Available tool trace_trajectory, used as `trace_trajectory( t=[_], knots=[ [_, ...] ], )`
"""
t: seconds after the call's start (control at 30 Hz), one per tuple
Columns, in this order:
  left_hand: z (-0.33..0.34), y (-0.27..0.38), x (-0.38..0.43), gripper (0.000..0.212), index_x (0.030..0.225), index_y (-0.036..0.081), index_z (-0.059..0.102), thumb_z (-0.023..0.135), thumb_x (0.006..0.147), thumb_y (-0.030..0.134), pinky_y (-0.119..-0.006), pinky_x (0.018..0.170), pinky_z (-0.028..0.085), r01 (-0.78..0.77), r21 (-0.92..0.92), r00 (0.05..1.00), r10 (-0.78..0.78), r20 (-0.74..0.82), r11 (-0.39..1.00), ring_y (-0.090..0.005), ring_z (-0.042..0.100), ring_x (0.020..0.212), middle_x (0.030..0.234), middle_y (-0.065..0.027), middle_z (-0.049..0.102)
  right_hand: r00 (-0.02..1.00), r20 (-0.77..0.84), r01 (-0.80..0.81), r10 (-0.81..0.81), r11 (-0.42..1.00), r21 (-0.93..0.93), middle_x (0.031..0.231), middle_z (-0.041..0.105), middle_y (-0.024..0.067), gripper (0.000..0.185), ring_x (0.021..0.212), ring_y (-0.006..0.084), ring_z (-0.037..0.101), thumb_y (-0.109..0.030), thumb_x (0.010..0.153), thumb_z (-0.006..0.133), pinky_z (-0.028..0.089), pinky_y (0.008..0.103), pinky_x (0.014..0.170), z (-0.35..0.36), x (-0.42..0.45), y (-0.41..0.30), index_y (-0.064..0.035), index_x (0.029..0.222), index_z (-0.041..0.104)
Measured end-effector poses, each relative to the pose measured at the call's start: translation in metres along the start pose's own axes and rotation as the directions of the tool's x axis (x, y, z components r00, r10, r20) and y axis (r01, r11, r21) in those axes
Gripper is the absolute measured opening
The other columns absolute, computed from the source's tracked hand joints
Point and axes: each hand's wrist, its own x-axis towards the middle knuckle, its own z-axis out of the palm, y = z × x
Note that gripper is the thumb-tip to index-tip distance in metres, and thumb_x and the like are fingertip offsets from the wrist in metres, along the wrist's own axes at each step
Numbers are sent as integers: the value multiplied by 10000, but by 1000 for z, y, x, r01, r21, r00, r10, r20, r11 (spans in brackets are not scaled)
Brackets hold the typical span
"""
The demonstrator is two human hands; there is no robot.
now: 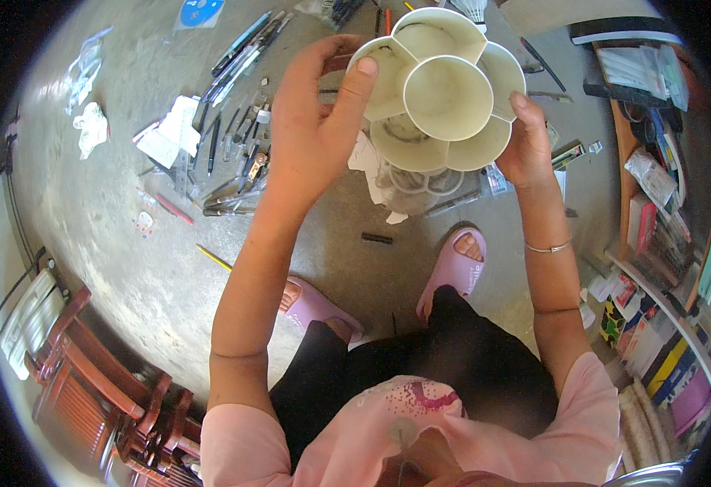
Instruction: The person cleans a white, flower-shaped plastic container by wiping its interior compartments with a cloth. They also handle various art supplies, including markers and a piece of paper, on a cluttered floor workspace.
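Between my two hands is a white flower-shaped pen holder, raised above the floor with its openings facing me. A round cup forms its centre, and several petal-shaped compartments surround it. Dark smudges mark the insides, and no pens show in them. My left hand grips the left side, its thumb over the rim of a petal. On the right side, my right hand holds the outer wall with the thumb near the rim. The fingers of both hands are partly hidden behind the holder.
Pens and loose stationery lie over the concrete floor beyond my feet. A yellow pencil and a short black object are nearer. Wooden chairs stand at left; a shelf with books is at right.
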Motion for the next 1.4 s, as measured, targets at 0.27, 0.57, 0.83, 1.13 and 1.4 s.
trace_trajectory(
  t=[0.27,0.57,0.83,1.13,1.4],
  knots=[
    [0,-6,-3,531,1261,41,490,417,943,460,-384,831,515,399,-358,914,-336,226,844,-220,566,1069,1221,-134,546,988,-6,-131,156,849,511,1287,526,89,635,1174,272,509,-559,851,421,434,446,942,-5,-5,7,-130,1317,458],
    [6,-10,-6,546,1284,76,477,413,936,491,-372,909,445,451,-471,884,-305,356,758,-189,526,1113,1242,-72,539,983,-182,47,-20,988,145,1295,518,109,649,1183,274,508,-520,854,459,406,439,990,33,-10,-13,-77,1329,433],
    [7,9,-9,538,1317,82,455,394,951,471,-368,916,426,398,-509,909,-253,331,763,-183,505,1134,1250,-69,532,980,-156,143,-125,984,107,1300,503,157,631,1181,276,514,-475,902,434,415,416,998,37,-21,-28,-12,1331,407],
    [8,27,-11,526,1372,117,396,337,961,441,-358,944,439,341,-492,933,-225,281,801,-191,492,1189,1326,-65,476,957,-180,213,-227,972,-96,1306,499,156,640,1184,272,514,-472,902,444,417,411,995,52,-28,-43,-18,1349,382],
    [8,16,-6,579,1330,45,417,323,962,482,-389,974,408,378,-503,920,-254,298,777,-209,508,1155,1263,-107,516,865,-263,364,-427,896,-256,1289,490,179,712,1152,278,532,-408,834,585,439,400,967,26,-33,-35,28,1344,347]
  ],
)
